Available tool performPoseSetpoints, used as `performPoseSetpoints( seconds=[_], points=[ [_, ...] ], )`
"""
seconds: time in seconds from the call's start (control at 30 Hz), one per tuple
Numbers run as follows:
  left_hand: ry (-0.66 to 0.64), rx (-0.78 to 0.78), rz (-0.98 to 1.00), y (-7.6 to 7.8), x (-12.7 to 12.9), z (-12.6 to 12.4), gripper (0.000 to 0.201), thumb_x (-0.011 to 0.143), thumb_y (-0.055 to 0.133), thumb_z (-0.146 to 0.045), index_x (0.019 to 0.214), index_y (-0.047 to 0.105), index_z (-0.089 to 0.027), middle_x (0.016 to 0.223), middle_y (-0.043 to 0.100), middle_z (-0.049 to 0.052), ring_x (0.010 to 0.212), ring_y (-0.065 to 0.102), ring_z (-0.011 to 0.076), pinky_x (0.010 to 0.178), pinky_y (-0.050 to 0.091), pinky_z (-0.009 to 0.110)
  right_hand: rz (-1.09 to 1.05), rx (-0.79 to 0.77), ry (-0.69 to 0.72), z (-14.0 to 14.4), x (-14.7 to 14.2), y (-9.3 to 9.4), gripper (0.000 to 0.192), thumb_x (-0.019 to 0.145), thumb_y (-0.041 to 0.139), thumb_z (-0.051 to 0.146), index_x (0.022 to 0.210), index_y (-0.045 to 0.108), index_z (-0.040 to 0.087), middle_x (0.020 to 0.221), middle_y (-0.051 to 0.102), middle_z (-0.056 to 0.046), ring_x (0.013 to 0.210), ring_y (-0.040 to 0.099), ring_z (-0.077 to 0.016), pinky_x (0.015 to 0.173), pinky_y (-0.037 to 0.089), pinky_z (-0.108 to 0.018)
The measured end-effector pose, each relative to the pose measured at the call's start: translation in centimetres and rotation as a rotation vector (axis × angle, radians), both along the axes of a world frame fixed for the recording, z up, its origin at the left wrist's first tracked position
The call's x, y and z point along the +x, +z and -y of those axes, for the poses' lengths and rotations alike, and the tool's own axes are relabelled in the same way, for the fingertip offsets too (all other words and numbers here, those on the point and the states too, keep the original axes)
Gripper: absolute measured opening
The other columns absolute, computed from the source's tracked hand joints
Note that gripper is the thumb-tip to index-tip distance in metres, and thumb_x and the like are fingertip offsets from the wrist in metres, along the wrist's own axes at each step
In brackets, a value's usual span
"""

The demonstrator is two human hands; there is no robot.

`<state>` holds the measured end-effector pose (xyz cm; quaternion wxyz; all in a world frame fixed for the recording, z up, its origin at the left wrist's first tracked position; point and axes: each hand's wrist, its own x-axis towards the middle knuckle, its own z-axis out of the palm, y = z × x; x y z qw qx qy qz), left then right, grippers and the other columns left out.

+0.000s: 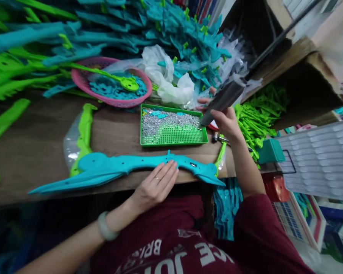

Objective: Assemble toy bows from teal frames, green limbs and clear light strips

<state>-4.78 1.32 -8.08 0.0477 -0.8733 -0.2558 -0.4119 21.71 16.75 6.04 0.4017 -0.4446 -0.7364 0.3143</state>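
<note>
My left hand [157, 184] lies flat, fingers stretched, on the middle of a long turquoise plastic toy-bow part [102, 164] along the table's front edge. In my right hand [224, 120] is a grey cylindrical power screwdriver [222, 99], tilted, its lower end at the right end of a green perforated tray [175, 144]. Small silvery screws [171, 118] and a few turquoise pieces lie in that tray. Lime-green pieces, a curved one [85, 133] at left and another [221, 154] at right, extend out from beneath the turquoise part.
Behind the tray stands a pink basket [111, 102] of small turquoise parts, beside crumpled white plastic bags [177, 89]. Turquoise parts [125, 30] are heaped across the back. At right are lime-green parts [257, 114], a hammer [219, 137], a teal box [271, 151] and cardboard boxes [294, 61].
</note>
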Motion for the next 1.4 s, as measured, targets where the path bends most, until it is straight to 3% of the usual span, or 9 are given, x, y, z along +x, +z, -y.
performPoseSetpoints(
  seconds=[0.13, 0.33, 0.53, 0.7, 0.83, 1.0, 1.2, 1.33, 1.4],
  points=[
    [0.025, -0.128, -0.056, 0.2, -1.0, 0.5, 0.049, 0.093, 0.047, -0.003, 0.141, 0.056, -0.009, 0.141, 0.063, 0.019, 0.14, 0.051, 0.0317, 0.112, 0.052, 0.048, -0.262, -0.176, 0.124, -1.4, -4.5, -1.2, 0.052, 0.073, 0.077, 0.058, 0.105, 0.059, 0.022, 0.075, 0.061, 0.004, 0.072, 0.065, -0.0146, 0.07, 0.058, -0.032],
    [0.101, -0.004, -0.174, 0.2, -2.0, 1.4, 0.042, 0.095, 0.042, -0.011, 0.129, 0.067, -0.009, 0.139, 0.065, 0.017, 0.137, 0.055, 0.0311, 0.116, 0.048, 0.043, -0.469, -0.085, -0.023, -1.3, -9.8, -5.5, 0.047, 0.08, 0.073, 0.056, 0.109, 0.051, 0.027, 0.062, 0.05, 0.009, 0.05, 0.054, -0.0115, 0.059, 0.056, -0.03],
    [0.106, -0.059, -0.137, -0.2, -1.7, 1.7, 0.044, 0.092, 0.04, -0.014, 0.125, 0.07, -0.012, 0.136, 0.068, 0.013, 0.133, 0.059, 0.0291, 0.113, 0.051, 0.041, -0.373, 0.008, -0.225, -1.4, -10.6, -8.0, 0.05, 0.085, 0.052, 0.07, 0.113, 0.053, 0.029, 0.057, 0.039, 0.009, 0.045, 0.049, -0.0135, 0.06, 0.057, -0.035],
    [0.103, -0.124, -0.076, -0.5, -1.4, 1.9, 0.043, 0.093, 0.042, -0.016, 0.124, 0.071, -0.013, 0.135, 0.069, 0.012, 0.131, 0.061, 0.0267, 0.111, 0.051, 0.038, -0.405, 0.028, -0.19, -2.0, -10.7, -8.4, 0.042, 0.083, 0.055, 0.063, 0.105, 0.042, 0.03, 0.058, 0.039, 0.01, 0.042, 0.046, -0.0125, 0.05, 0.051, -0.031],
    [0.115, -0.111, 0.0, -0.7, -1.2, 1.8, 0.039, 0.097, 0.042, -0.016, 0.121, 0.073, -0.016, 0.132, 0.071, 0.007, 0.121, 0.064, 0.0199, 0.108, 0.049, 0.035, -0.439, 0.078, -0.164, -2.2, -11.1, -8.5, 0.039, 0.082, 0.057, 0.06, 0.099, 0.039, 0.031, 0.055, 0.04, 0.012, 0.039, 0.045, -0.0106, 0.044, 0.047, -0.027],
    [0.261, -0.059, -0.053, -0.6, -0.9, 2.1, 0.035, 0.101, 0.045, -0.017, 0.12, 0.074, -0.022, 0.151, 0.056, 0.0, 0.086, 0.058, 0.013, 0.078, 0.047, 0.03, -0.516, 0.078, -0.169, -2.2, -11.5, -8.4, 0.035, 0.082, 0.063, 0.056, 0.096, 0.044, 0.03, 0.054, 0.044, 0.012, 0.039, 0.048, -0.0102, 0.044, 0.047, -0.026],
    [0.15, -0.116, -0.05, -0.4, -1.0, 2.2, 0.035, 0.097, 0.046, -0.011, 0.119, 0.073, -0.011, 0.138, 0.067, 0.01, 0.078, 0.059, 0.0178, 0.07, 0.046, 0.036, -0.552, 0.058, -0.242, -2.4, -12.0, -7.8, 0.033, 0.081, 0.066, 0.054, 0.093, 0.049, 0.028, 0.054, 0.044, 0.011, 0.04, 0.048, -0.0096, 0.045, 0.048, -0.026],
    [0.157, -0.112, 0.001, -0.9, -0.7, 2.3, 0.035, 0.095, 0.047, -0.012, 0.118, 0.073, -0.011, 0.141, 0.064, 0.013, 0.075, 0.059, 0.0167, 0.065, 0.045, 0.035, -0.636, 0.095, -0.034, 1.5, -11.6, -4.2, 0.017, 0.09, 0.063, 0.04, 0.101, 0.055, 0.03, 0.059, 0.05, 0.01, 0.044, 0.052, -0.0087, 0.048, 0.052, -0.024],
    [0.169, -0.12, 0.039, -1.1, -0.4, 2.5, 0.033, 0.094, 0.049, -0.012, 0.116, 0.073, -0.011, 0.142, 0.064, 0.013, 0.072, 0.058, 0.0153, 0.064, 0.046, 0.034, -0.537, -0.038, 0.155, 4.7, -10.9, -2.3, 0.027, 0.092, 0.063, 0.042, 0.115, 0.054, 0.032, 0.064, 0.056, 0.008, 0.049, 0.058, -0.0111, 0.051, 0.056, -0.027]
  ],
)
